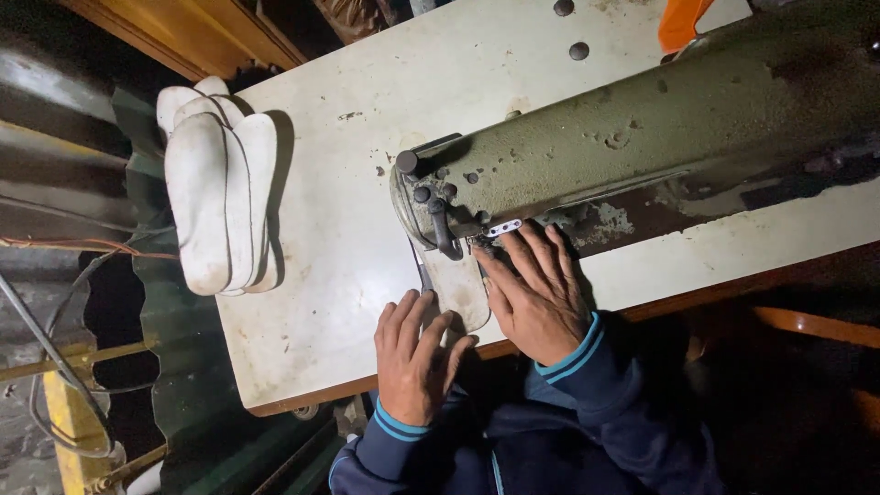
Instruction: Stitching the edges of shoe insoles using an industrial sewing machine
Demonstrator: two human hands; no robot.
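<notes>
A worn green sewing machine (642, 137) lies across a white table (348, 220). Under its needle end sits a pale insole-shaped piece (463, 293). My left hand (414, 353) rests flat on the near end of that piece, fingers spread. My right hand (536, 289) presses flat on the piece beside the machine's foot, fingertips reaching under the machine head. Both wrists wear dark blue sleeves with light blue cuff stripes. The needle itself is hidden by the machine head.
A stack of white insoles (218, 197) lies at the table's left edge, partly overhanging. Corrugated metal sheet (156, 321) and loose cables (55, 367) stand left of the table. An orange object (680, 20) shows at the far top.
</notes>
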